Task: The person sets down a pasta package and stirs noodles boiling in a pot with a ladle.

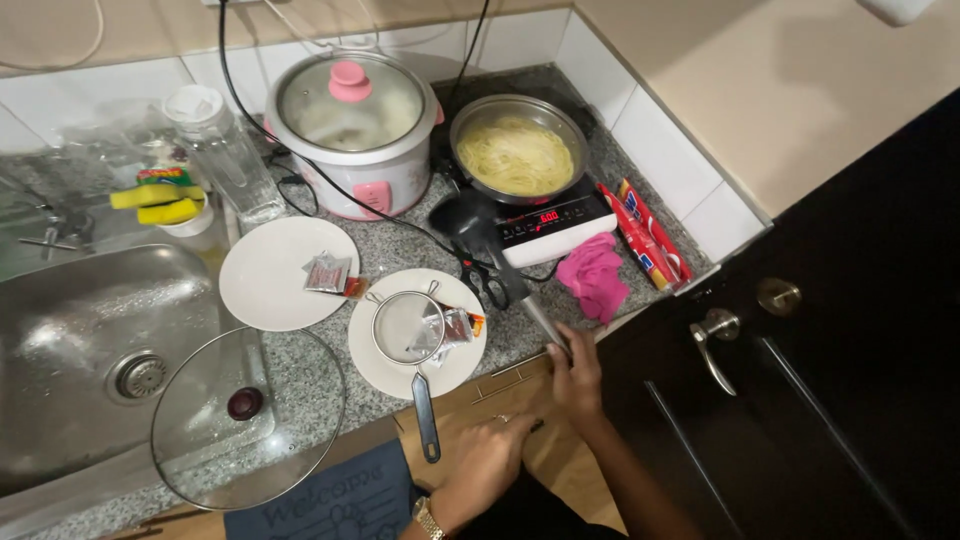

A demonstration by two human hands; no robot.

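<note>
My right hand (pixel 577 377) reaches up to the counter edge, and its fingers close on the metal handle end of a black spatula (pixel 472 226). The spatula's head lies against the induction cooker (pixel 560 222). On the cooker stands a steel pan of pale noodles (pixel 517 153). My left hand (pixel 483 458), with a ring and a wristwatch, rests curled against the wooden drawer front below the counter, holding nothing visible. It is just right of the black handle of a mesh strainer (pixel 408 327), which lies on a white plate (pixel 417 372) with small sachets.
A rice cooker (pixel 352 130) with a glass lid stands at the back. A second white plate (pixel 272 277) holds a sachet. A large glass lid (pixel 247 418) overlaps the sink (pixel 90 350). Scissors (pixel 488 285), a pink cloth (pixel 592 275) and a red packet (pixel 645 235) lie near the cooker. A dark door (pixel 820 380) is at right.
</note>
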